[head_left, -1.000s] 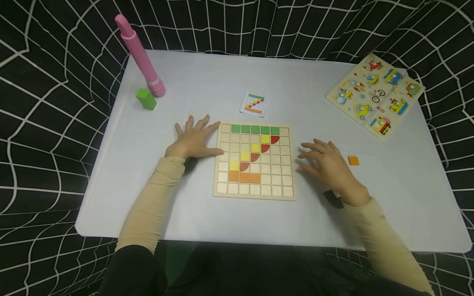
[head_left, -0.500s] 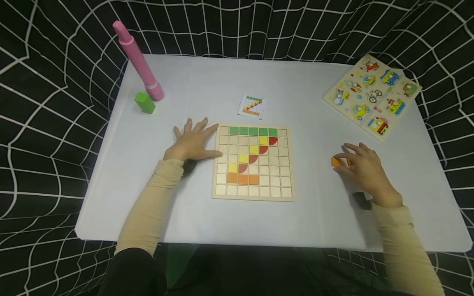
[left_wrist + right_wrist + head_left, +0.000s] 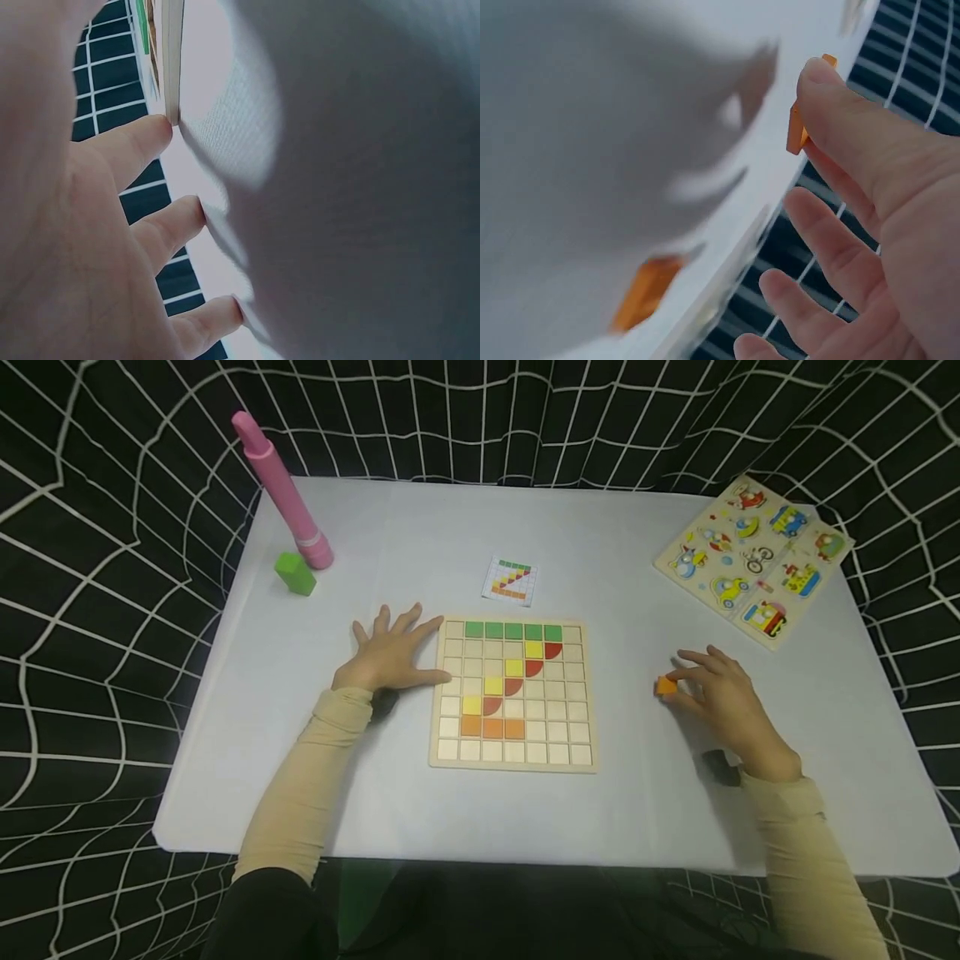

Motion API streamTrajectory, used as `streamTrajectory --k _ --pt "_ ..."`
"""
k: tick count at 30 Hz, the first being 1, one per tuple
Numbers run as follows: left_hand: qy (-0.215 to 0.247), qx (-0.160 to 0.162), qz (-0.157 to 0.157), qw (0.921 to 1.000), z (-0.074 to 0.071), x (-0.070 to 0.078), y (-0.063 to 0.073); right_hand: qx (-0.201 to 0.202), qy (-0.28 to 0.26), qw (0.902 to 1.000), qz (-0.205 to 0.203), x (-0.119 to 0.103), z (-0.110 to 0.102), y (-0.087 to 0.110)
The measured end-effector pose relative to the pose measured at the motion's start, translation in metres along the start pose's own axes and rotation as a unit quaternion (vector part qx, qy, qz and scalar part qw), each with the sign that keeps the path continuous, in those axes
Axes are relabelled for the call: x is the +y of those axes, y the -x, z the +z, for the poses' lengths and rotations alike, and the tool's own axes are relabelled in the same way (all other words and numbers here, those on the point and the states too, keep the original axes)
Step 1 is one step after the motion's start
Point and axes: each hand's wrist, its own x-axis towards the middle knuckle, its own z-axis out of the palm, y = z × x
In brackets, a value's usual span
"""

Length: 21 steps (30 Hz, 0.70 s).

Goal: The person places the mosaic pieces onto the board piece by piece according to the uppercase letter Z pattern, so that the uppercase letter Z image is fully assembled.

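My left hand (image 3: 386,652) lies spread at the left side of a wooden grid board (image 3: 457,752), its index finger and thumb touching the edge. The left wrist view shows a fingertip against the corner of the board (image 3: 172,67). Green, yellow, red quarter-round and orange tiles (image 3: 492,727) sit in the board's squares. To the right of the board, my right hand (image 3: 727,702) pinches an orange square tile (image 3: 666,686) between thumb and index finger, the other fingers loose. A second orange tile (image 3: 649,292) lies on the table below that hand, hidden in the head view.
A small pattern card (image 3: 510,581) lies behind the board. At the back left are a green block (image 3: 296,573) and a pink tube-shaped object (image 3: 285,497). A picture puzzle board (image 3: 750,560) lies back right. Dark netting surrounds the white table (image 3: 600,818).
My right hand moved right from beside the board, took up an orange tile, and has shifted slightly back left with it. The left hand keeps its place on the board's edge.
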Motion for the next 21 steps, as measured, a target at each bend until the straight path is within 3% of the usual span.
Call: streamTrajectory --k 7,13,21 --pt "0.004 -0.003 -0.004 1.0 0.005 0.0 -0.002 -0.034 -0.019 0.9988 -0.029 -0.044 0.008 -0.013" --pt "0.01 -0.003 -0.004 0.9999 0.005 0.0 -0.001 -0.051 -0.037 0.9942 -0.087 -0.075 0.019 -0.022" --pt "-0.004 0.001 -0.002 1.0 0.004 -0.002 -0.003 -0.114 -0.044 0.9834 -0.134 -0.115 0.044 -0.026"
